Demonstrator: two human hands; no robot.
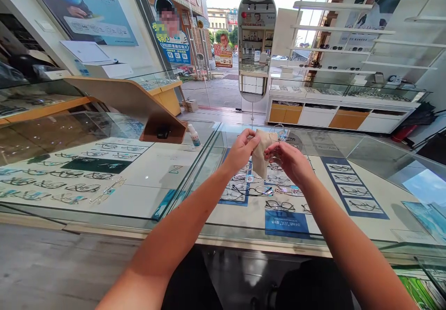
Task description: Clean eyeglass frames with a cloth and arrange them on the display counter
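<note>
Above the glass display case, my left hand (244,150) pinches a beige cloth (260,156) that hangs down between my hands. My right hand (287,159) is at the cloth's right side, its fingers bent and closed. What those fingertips grip is too small to make out. Just behind the hands, a pair of glasses with a bluish tag (283,134) shows in part; whether it is held or rests on the glass, I cannot tell. Rows of eyeglasses (279,205) lie inside the case under my hands.
A small white bottle (193,135) stands on the glass to the left, beside a tilted wooden-framed board (128,99). An oval mirror (257,45) stands beyond the counter. More glasses (348,178) lie on dark blue strips at the right.
</note>
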